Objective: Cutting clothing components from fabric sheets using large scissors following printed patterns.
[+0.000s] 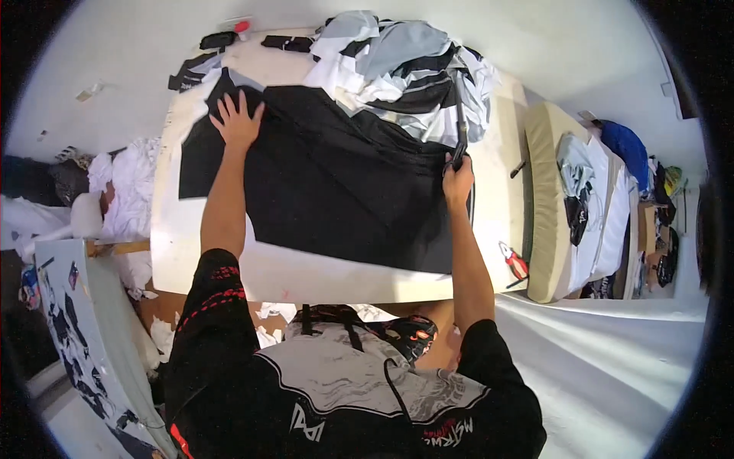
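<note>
A large piece of black fabric (344, 183) lies spread over the pale table (336, 283), with folds along its far right edge. My left hand (238, 122) rests flat on the fabric's far left part, fingers spread. At the right edge of the cloth, my right hand (458, 180) is closed round the handle of a long dark tool (461, 115) that looks like fabric shears. The tool points away from me, its far end against a heap of white, grey and black fabric pieces (405, 61). Whether its blades are apart, I cannot tell.
Red-handled pliers or snips (514, 262) lie near the table's right corner. Beyond that edge stands a beige cushion-like slab (549, 206) with stacked cloth. Dark pieces (287, 43) lie at the far left. A worn grey-blue panel (84, 329) stands left of me.
</note>
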The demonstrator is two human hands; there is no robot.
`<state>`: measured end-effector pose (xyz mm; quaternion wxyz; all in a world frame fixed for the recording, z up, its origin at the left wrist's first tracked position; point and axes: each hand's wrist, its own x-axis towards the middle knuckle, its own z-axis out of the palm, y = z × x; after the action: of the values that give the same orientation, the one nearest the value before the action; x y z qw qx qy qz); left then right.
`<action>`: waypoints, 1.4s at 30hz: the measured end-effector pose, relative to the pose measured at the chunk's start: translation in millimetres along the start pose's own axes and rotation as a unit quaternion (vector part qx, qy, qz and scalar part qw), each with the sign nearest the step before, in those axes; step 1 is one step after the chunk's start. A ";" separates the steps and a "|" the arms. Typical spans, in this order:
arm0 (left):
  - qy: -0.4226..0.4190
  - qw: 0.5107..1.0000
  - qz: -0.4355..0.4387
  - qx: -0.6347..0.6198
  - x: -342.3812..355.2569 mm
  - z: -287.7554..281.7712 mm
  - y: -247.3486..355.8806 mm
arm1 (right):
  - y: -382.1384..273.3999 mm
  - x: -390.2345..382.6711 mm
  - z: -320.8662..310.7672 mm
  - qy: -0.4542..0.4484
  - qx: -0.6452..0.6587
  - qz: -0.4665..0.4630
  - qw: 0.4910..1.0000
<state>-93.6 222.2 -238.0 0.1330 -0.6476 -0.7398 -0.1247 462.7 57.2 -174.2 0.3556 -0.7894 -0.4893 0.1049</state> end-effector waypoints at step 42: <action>-0.068 0.926 0.075 -0.365 -534.5 -275.1 423.2 | 277.4 -84.9 -387.8 -0.716 -0.042 0.150 0.680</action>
<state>402.9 -315.4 -167.6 -0.1540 -0.7120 -0.5997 -0.3312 813.1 -267.0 -92.7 -0.1574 -0.5498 -0.4737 0.6698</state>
